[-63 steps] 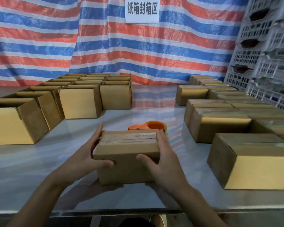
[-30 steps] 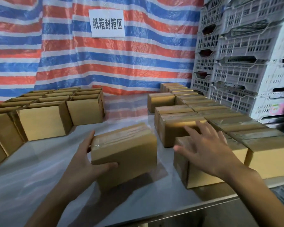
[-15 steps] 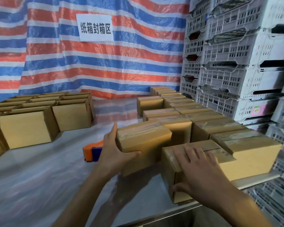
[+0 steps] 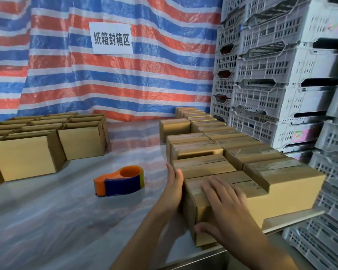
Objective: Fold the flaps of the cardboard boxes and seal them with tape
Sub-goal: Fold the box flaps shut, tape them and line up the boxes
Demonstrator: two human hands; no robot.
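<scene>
The taped cardboard box (image 4: 203,167) stands in the left row of sealed boxes (image 4: 193,151), wedged between the box behind it and the nearest sealed box (image 4: 240,184). My left hand (image 4: 174,189) lies flat with straight fingers against the left ends of these two boxes. Spread over the top of the nearest box is my right hand (image 4: 223,204), its thumb down on the front face. An orange and blue tape dispenser (image 4: 119,181) sits on the table to the left of my hands, with neither hand on it.
Several open boxes (image 4: 23,157) stand in rows at the left. Stacked white plastic crates (image 4: 281,94) rise close behind the sealed boxes at the right. The table's front edge (image 4: 293,219) runs just under the nearest boxes. A striped tarp hangs behind.
My left hand carried the taped box to the right and set it into the row of sealed boxes. My right hand let go and settled on the nearest box. The view swung right.
</scene>
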